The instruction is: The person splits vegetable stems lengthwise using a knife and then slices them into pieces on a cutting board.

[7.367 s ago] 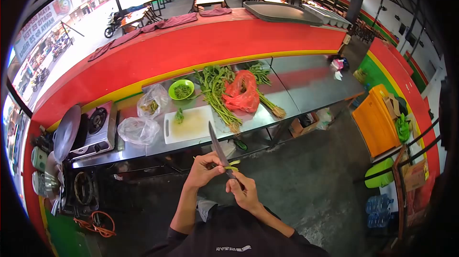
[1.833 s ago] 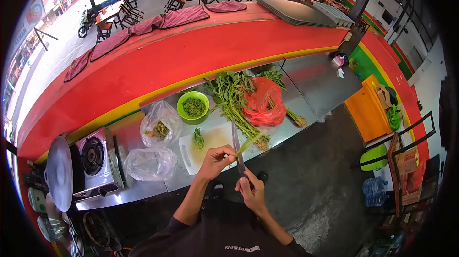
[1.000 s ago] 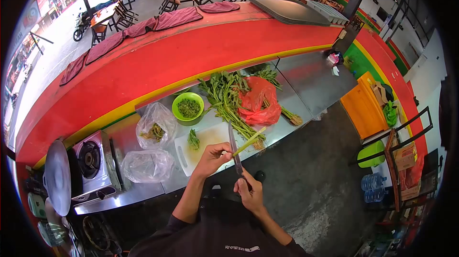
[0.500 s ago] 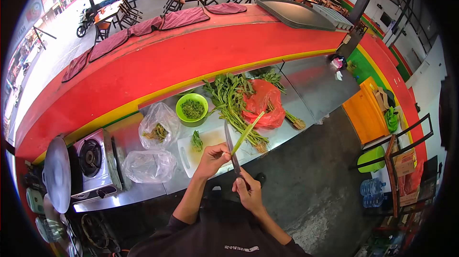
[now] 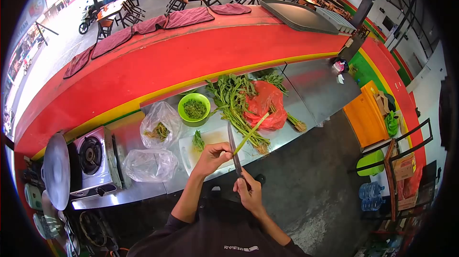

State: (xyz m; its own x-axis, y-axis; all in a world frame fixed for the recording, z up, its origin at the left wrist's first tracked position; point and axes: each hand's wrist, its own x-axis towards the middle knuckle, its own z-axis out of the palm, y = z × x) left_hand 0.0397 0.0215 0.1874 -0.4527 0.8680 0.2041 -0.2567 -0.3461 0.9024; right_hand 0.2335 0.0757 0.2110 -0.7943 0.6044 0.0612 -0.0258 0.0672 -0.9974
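My left hand (image 5: 214,158) pinches the lower end of a long pale-green vegetable stalk (image 5: 252,132), which slants up to the right. In my right hand (image 5: 249,192) is the handle of a knife (image 5: 234,148); its blade points away from me, against or very near the stalk's lower end. Both hands are above the near edge of a white cutting board (image 5: 187,154) with a small leafy sprig (image 5: 198,141) on it. Beyond the board stands a lime-green bowl (image 5: 182,118) of chopped greens (image 5: 195,109). A bunch of leafy stalks (image 5: 230,95) lies right of it.
A red plastic bag (image 5: 267,101) lies on the bunch. Left of the board are a clear bag with trimmings (image 5: 160,122) and another clear bag (image 5: 151,165). A gas stove (image 5: 91,155) stands farther left. The red counter wall (image 5: 201,49) rises behind the steel worktop (image 5: 313,87).
The stalk's upper end has swung slightly to the right and lower. Both hands keep their grips and have barely shifted. The whole view has moved slightly.
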